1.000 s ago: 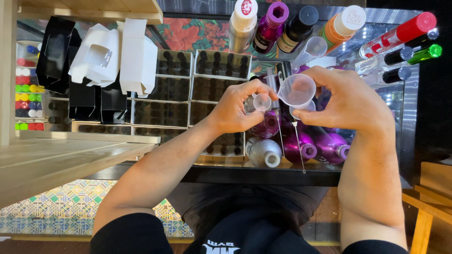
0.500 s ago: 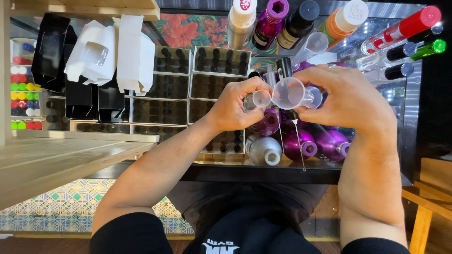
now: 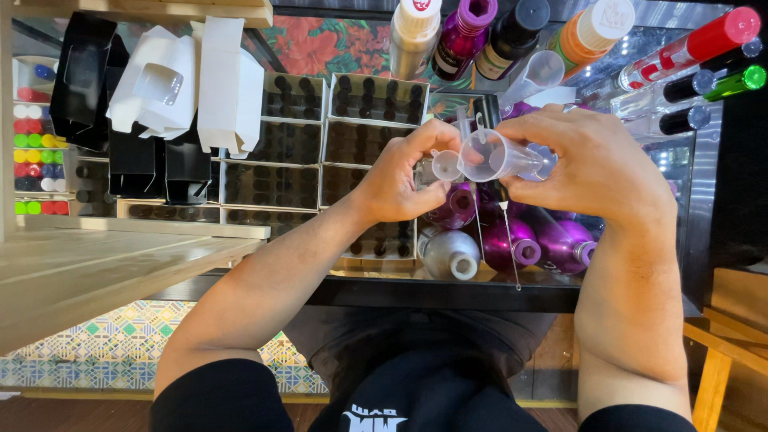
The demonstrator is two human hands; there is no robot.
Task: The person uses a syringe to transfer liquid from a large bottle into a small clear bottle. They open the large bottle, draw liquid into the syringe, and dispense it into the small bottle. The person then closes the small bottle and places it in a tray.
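My left hand (image 3: 400, 180) grips a small bottle with a small clear funnel (image 3: 445, 165) sitting in its mouth. My right hand (image 3: 596, 164) holds a clear plastic measuring cup (image 3: 494, 156), tipped on its side with its rim against the funnel. Both hands hover above a group of purple bottles (image 3: 516, 240) and a silver bottle (image 3: 450, 256) lying on the dark counter. A syringe with a long needle (image 3: 507, 240) lies under the hands.
White trays of small dark vials (image 3: 276, 160) fill the counter's left middle. Folded white and black cartons (image 3: 192, 88) stand at the left. Tall bottles (image 3: 496, 36) line the back, more bottles (image 3: 688, 80) at the right. A wooden shelf (image 3: 96, 264) juts out at the left.
My right hand has tilted the measuring cup from upright onto its side and brought its rim to the funnel. My left hand stayed nearly still.
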